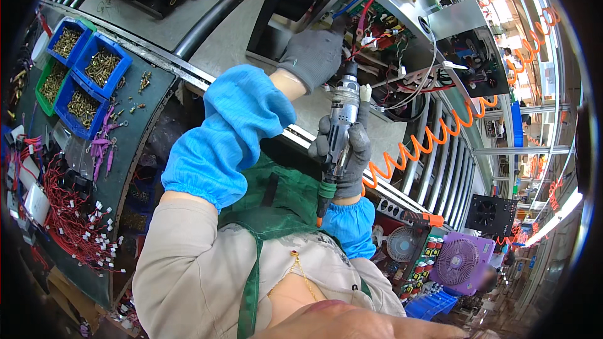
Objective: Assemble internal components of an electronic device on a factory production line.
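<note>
In my right hand (357,150), gloved in grey, is a silver and black air screwdriver (343,110), the fingers wrapped round its body. Its tip points away from me into an open metal-cased machine (402,16), close to my left hand. My left hand (312,56), also grey-gloved, reaches into that casing beside the tip. Its fingers are drawn together near the wiring, and what they pinch is hidden. Red wires (363,20) and a blue wire (349,5) run by the fingertips, with green circuit boards behind them.
Blue bins (100,66) and a green bin (50,88) of screws stand on the left bench, near a heap of red wire leads (72,213). An orange coiled hose (433,141) crosses at right above metal rollers (440,169). A purple fan (461,262) sits lower right.
</note>
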Demonstrator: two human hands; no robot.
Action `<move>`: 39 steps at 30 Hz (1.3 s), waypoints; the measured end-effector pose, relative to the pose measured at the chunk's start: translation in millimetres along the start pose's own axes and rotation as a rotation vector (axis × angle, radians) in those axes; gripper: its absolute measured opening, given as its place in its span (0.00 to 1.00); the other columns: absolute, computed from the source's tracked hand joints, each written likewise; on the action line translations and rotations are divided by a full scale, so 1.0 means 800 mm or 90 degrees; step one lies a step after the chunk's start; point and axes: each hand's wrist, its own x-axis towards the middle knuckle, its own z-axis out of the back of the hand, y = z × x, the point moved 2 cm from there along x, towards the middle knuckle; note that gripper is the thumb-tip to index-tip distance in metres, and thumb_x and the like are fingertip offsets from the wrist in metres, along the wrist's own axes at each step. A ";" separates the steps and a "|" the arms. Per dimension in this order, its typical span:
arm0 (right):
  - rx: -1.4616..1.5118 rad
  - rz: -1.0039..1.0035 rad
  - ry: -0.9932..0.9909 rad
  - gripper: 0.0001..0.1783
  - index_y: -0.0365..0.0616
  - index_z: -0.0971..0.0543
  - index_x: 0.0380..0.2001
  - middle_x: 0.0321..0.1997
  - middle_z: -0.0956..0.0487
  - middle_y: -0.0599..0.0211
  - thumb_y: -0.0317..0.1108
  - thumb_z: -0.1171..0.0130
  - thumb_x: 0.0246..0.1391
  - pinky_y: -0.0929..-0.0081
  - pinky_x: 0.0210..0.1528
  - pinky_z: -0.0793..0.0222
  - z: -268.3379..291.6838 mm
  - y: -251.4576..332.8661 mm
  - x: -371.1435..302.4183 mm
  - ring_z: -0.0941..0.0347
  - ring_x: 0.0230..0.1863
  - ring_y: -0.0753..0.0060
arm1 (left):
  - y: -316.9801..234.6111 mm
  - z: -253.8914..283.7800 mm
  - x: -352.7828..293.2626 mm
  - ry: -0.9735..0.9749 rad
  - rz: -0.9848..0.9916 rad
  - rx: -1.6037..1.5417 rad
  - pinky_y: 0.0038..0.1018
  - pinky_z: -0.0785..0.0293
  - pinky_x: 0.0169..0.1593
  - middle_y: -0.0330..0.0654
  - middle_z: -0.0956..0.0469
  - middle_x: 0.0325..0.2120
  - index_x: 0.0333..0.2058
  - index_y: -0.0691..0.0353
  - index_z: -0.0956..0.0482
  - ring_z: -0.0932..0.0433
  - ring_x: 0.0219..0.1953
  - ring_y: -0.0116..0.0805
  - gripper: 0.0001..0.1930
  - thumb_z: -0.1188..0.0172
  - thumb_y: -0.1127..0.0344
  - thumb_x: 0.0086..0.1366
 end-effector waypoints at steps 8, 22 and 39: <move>0.102 0.002 0.050 0.42 0.72 0.56 0.66 0.37 0.27 0.47 0.39 0.46 0.55 0.60 0.27 0.20 -0.011 -0.019 0.003 0.23 0.25 0.61 | 0.002 -0.009 -0.006 0.013 0.039 -0.071 0.41 0.24 0.33 0.51 0.20 0.27 0.63 0.57 0.49 0.20 0.30 0.48 0.33 0.50 0.60 0.60; 0.072 0.038 0.034 0.40 0.72 0.57 0.66 0.35 0.27 0.51 0.38 0.48 0.56 0.62 0.25 0.22 -0.029 -0.028 0.006 0.25 0.22 0.65 | 0.006 -0.003 -0.003 0.019 0.023 -0.096 0.41 0.24 0.35 0.51 0.21 0.29 0.60 0.57 0.43 0.20 0.31 0.49 0.32 0.46 0.56 0.58; -0.077 0.014 -0.063 0.41 0.64 0.55 0.66 0.30 0.29 0.56 0.38 0.46 0.54 0.67 0.20 0.22 -0.035 -0.014 0.006 0.26 0.20 0.67 | 0.004 0.005 -0.008 0.054 0.045 -0.075 0.41 0.24 0.35 0.52 0.20 0.31 0.63 0.53 0.49 0.20 0.34 0.48 0.32 0.51 0.62 0.61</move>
